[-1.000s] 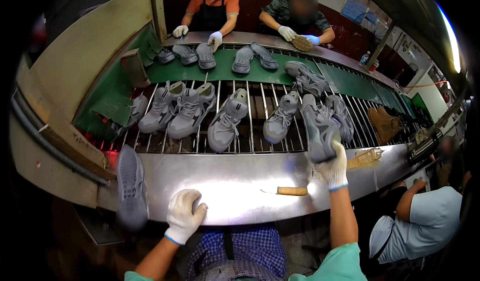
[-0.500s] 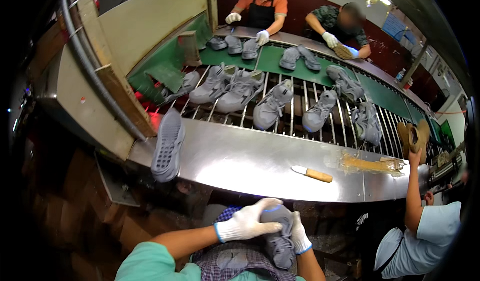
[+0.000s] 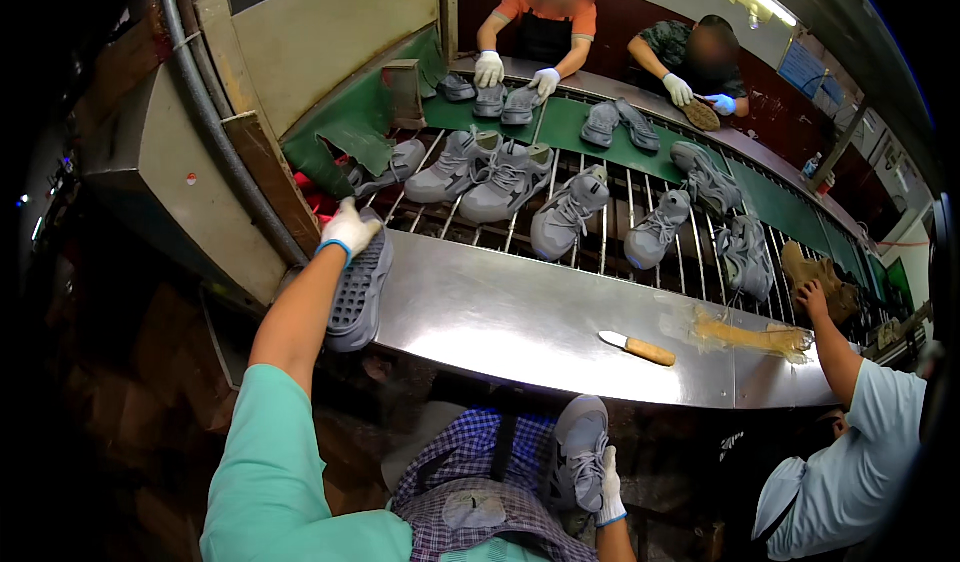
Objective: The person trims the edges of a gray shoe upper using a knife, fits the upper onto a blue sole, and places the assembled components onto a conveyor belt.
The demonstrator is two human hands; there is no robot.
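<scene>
My left hand (image 3: 350, 230), in a white knit glove, is stretched out to the far left and grips the upper end of a grey shoe sole (image 3: 358, 297). The sole lies over the near edge of the steel ledge with its studded pattern showing. Low in front of me, my gloved right hand (image 3: 610, 490) holds a grey lace-up sneaker (image 3: 582, 442) by its side, toe pointing away. Part of that hand is hidden behind the shoe. A short knife (image 3: 645, 350) with a wooden handle rests on the steel ledge (image 3: 500, 317).
Grey sneakers, such as this one (image 3: 572, 212), stand on the roller conveyor (image 3: 610, 187). Soles lie on the green belt (image 3: 560, 127) beyond. Two gloved people work across it. At right, a person's hand (image 3: 815, 300) touches a brown shoe (image 3: 820, 272). A post (image 3: 265, 177) borders the left.
My left hand has left the sneaker and reached up-left to the sole. My right hand keeps the sneaker. At right, the neighbour's brown footwear has come down onto the conveyor.
</scene>
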